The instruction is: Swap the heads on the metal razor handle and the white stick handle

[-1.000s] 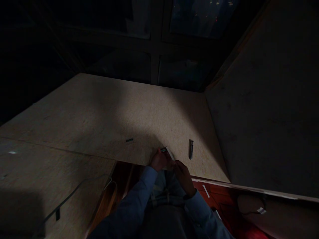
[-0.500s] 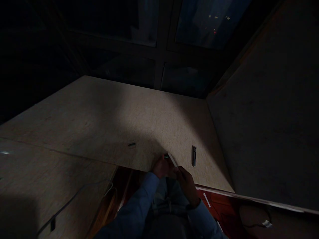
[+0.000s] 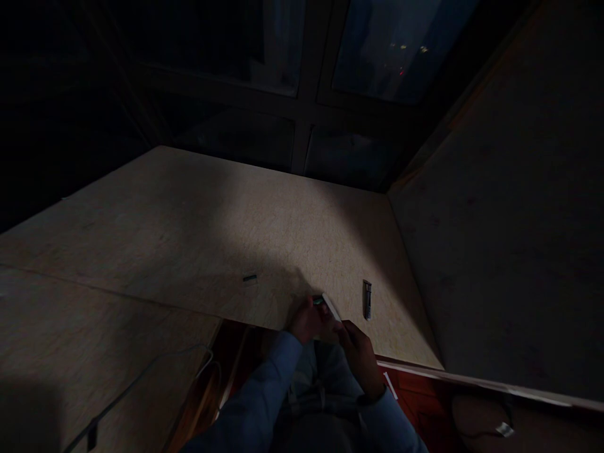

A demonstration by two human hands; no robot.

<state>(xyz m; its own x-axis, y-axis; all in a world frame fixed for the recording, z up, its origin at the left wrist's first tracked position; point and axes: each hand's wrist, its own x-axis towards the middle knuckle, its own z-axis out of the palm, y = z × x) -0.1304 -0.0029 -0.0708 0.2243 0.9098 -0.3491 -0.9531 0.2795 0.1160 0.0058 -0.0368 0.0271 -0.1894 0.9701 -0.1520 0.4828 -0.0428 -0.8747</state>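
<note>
Low over the near edge of the table, both my hands come together. My right hand [image 3: 359, 352] is closed round the lower end of a pale narrow flat piece [image 3: 331, 307], which slants up to the left. Fingers bent, my left hand [image 3: 306, 319] grips a small dark greenish thing [image 3: 318, 301] right beside the upper end of that piece. Dim light hides what kind either thing is, and whether they touch. To the right lies a slim dark metallic tool [image 3: 367, 299] with a wider top end. A small dark bar [image 3: 250, 278] lies to the left.
The pale patterned tabletop [image 3: 283, 214] runs back to dark window frames [image 3: 299, 138]. A wall panel [image 3: 495, 220] bounds it on the right. At lower left a cable [image 3: 141, 372] crosses the surface and hangs over the edge. Reddish drawers [image 3: 415, 393] sit below the tabletop.
The view has shifted slightly. My hands stay together at the table's edge, with the left fingers turned a little around the small greenish thing. The items on the table lie as before.
</note>
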